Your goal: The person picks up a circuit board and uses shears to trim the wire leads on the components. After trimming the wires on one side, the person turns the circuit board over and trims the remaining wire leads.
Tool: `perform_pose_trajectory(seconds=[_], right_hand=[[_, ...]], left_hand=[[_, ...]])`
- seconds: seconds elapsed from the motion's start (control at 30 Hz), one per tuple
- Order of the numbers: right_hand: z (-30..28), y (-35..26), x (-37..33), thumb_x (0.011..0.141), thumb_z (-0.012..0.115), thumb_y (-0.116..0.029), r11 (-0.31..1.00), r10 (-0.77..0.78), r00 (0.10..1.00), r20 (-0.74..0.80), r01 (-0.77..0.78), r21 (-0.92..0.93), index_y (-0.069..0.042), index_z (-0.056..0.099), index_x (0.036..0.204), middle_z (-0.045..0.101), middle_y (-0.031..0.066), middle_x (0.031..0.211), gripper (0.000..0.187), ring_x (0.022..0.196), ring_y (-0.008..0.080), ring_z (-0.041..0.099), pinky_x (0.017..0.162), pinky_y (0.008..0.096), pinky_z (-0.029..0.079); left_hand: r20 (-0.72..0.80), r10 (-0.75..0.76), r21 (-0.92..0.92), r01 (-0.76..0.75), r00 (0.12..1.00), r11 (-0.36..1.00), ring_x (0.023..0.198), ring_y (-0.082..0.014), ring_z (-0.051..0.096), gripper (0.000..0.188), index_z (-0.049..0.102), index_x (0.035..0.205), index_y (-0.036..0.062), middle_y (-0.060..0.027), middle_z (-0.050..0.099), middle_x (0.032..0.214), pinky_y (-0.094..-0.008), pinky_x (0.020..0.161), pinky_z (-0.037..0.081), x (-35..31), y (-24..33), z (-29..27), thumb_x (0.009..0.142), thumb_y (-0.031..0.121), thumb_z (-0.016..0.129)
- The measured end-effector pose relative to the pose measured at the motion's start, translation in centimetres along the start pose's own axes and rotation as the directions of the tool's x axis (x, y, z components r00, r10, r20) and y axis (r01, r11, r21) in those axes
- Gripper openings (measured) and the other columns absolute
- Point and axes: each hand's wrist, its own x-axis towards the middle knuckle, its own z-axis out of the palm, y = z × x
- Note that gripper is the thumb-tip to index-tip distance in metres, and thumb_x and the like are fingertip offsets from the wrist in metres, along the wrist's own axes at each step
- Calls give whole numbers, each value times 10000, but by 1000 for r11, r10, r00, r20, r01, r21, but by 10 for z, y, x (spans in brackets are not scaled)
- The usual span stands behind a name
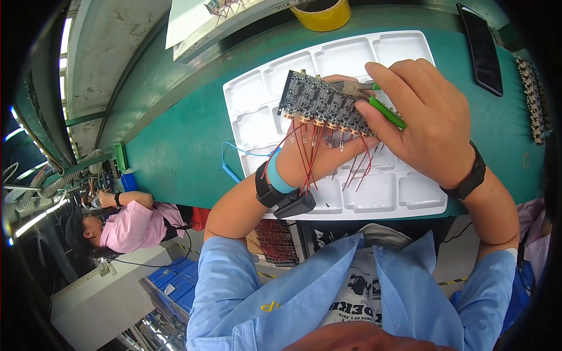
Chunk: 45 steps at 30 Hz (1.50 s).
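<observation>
My left hand (pixel 313 155) is closed around a panel of small circuit boards (pixel 322 102), holding it up over a white moulded tray (pixel 249 90). Thin red wires (pixel 304 155) hang from the panel's near edge, along with a few small clear LEDs (pixel 341 144). In my right hand (pixel 433 120) is a pair of cutting pliers with green handles (pixel 387 113). Their metal jaws lie at the right end of the panel, and whether they touch it I cannot tell. Part of the left fingers is hidden behind the panel.
The tray rests on a green bench top (pixel 175 152). Yellow tape (pixel 325 19) and a white box (pixel 234 29) stand at the back. A black phone (pixel 481 52) and another circuit board panel (pixel 531 99) lie right. A blue cord (pixel 231 171) trails left; a co-worker (pixel 132 225) sits beyond.
</observation>
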Motion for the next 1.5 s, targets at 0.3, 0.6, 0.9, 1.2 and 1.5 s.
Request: perform_pose_trajectory(seconds=[0.3,0.6,0.9,1.2,1.5], right_hand=[[-1,-2,-3,805,887,-142,1000,22,998,53,-22,0,-21,717,1231,653,107,973,474,825,279,644,670,371,520],[-2,-2,1,802,888,-159,999,-33,999,-20,33,27,-18,716,1234,652,101,974,486,824,270,640,668,370,519],[-1,-3,0,807,882,-156,1000,-16,1000,0,16,-6,-12,718,1233,652,102,982,478,827,269,638,667,369,518],[-3,-6,-1,813,878,-152,1000,-2,1000,12,2,-27,-11,714,1250,651,102,982,487,824,262,636,662,363,516],[-6,-13,-1,816,876,-150,998,34,999,30,-33,-49,-2,711,1272,654,99,989,507,819,255,632,654,361,515]], left_hand=[[-56,-66,-132,58,996,990,1167,-190,685,706,534,1411,7,-119,683,1286,-353,1014,564,-2,4,5,832,122,921],[-84,-14,-279,-10,996,960,1147,-186,696,724,504,1425,10,-118,698,1255,-349,995,575,-2,5,10,837,102,916],[-40,17,45,-15,999,999,1127,-253,710,615,635,1350,46,-111,709,1258,-384,1032,540,-2,2,5,835,223,920],[44,27,178,-34,999,983,1230,-242,666,716,514,1436,62,-122,648,1348,-388,1073,548,-2,0,1,837,111,902],[76,34,165,-47,997,985,1267,-216,655,817,412,1497,51,-129,615,1381,-379,1080,576,-4,2,0,839,4,893]])
